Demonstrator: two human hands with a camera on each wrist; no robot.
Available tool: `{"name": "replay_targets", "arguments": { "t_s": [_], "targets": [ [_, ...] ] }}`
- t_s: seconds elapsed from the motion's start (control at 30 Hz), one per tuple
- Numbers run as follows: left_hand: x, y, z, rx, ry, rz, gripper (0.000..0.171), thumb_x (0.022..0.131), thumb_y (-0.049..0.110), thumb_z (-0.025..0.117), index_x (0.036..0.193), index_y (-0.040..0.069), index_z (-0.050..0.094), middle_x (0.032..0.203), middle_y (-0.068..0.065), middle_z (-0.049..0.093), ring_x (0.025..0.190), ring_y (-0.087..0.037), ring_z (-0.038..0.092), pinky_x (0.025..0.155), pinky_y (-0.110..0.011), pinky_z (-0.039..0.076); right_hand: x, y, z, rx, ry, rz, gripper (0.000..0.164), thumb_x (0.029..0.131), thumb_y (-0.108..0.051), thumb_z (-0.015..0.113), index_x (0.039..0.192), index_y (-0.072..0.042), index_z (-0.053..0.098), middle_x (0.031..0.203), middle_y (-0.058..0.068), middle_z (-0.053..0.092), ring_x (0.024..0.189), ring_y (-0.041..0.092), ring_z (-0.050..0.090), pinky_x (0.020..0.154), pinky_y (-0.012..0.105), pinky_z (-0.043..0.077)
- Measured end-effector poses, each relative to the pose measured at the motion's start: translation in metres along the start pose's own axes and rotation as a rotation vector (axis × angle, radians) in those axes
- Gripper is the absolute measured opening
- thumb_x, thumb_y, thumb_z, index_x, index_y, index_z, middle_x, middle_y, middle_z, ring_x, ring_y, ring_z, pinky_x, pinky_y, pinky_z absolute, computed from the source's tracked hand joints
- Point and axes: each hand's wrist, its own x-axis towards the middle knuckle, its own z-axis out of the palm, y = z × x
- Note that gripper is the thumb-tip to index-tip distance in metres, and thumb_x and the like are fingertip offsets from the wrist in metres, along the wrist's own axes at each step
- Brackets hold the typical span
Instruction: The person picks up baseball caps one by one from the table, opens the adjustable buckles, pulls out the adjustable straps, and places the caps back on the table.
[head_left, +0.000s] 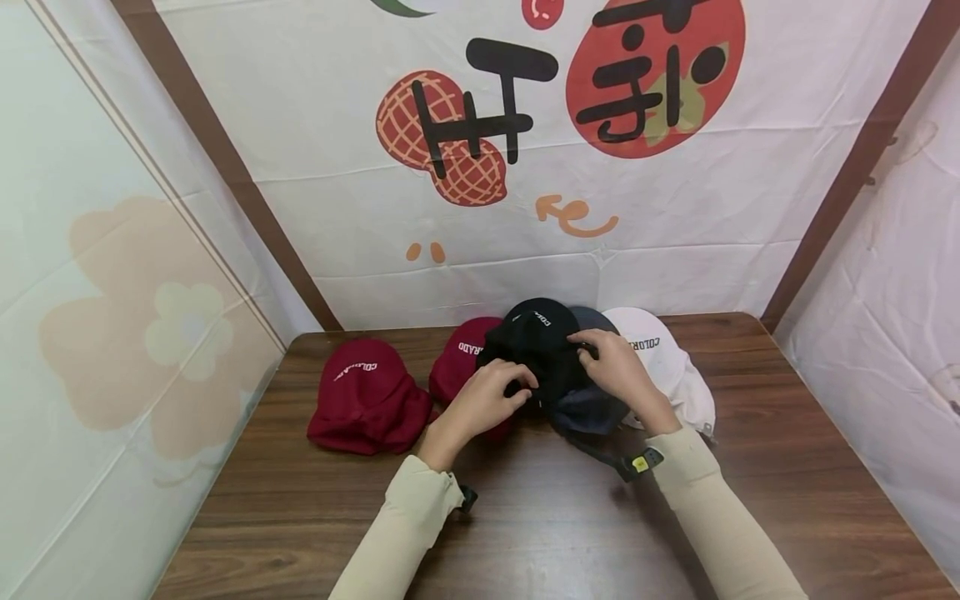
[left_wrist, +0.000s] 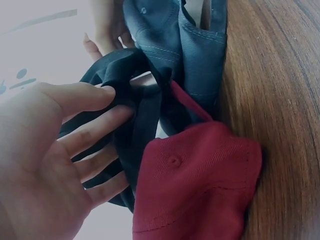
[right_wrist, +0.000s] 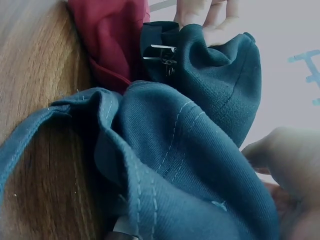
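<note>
A black cap [head_left: 536,346] with white lettering sits among the other caps, overlapping a dark red cap [head_left: 453,358] on its left and a navy cap [head_left: 588,408] on its right. My left hand [head_left: 487,396] pinches the near back edge of the black cap; in the left wrist view its thumb and fingers [left_wrist: 97,135] lie on either side of the fabric. At the black cap's right side is my right hand [head_left: 615,367], its fingers loosely bent and touching the edge. The navy cap partly hides that hand in the right wrist view.
Another dark red cap [head_left: 367,396] lies at the left of the wooden table [head_left: 525,517]. A white cap [head_left: 660,358] is at the right, behind my right wrist. A printed cloth wall [head_left: 517,275] stands behind the caps.
</note>
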Motion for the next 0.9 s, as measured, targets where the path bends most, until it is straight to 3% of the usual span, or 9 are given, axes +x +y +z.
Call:
{"name": "replay_targets", "arguments": {
  "t_s": [0.13,0.37,0.9],
  "targets": [
    [-0.005,0.0,-0.003,-0.014,-0.018,-0.013,0.015,0.093,0.021,0.064,0.106,0.025,0.069,0.106,0.009,0.067,0.104,-0.01,0.056,0.093,-0.031,0.05,-0.003,-0.002,0.0,0.001,-0.001,0.01,0.032,0.096,-0.011,0.056,0.127,-0.015,0.066,0.131,0.008,0.064,0.095,0.024,0.06,0.081,0.04,0.045],
    [-0.01,-0.002,-0.007,-0.081,0.001,-0.023,0.011,0.094,0.017,0.061,0.102,0.021,0.068,0.104,0.009,0.065,0.09,-0.008,0.058,0.083,-0.026,0.052,-0.007,-0.005,0.0,0.025,0.041,-0.009,0.029,0.095,-0.012,0.058,0.122,-0.013,0.068,0.129,0.008,0.064,0.123,0.028,0.057,0.1,0.048,0.047],
    [-0.021,-0.007,-0.014,-0.097,0.036,-0.02,0.012,0.095,0.015,0.061,0.103,0.019,0.069,0.105,0.008,0.066,0.092,-0.008,0.059,0.085,-0.029,0.054,-0.016,-0.018,-0.003,0.057,0.106,-0.048,0.021,0.095,-0.009,0.058,0.11,-0.012,0.072,0.119,0.005,0.068,0.116,0.027,0.06,0.097,0.047,0.047]
  ]
}}
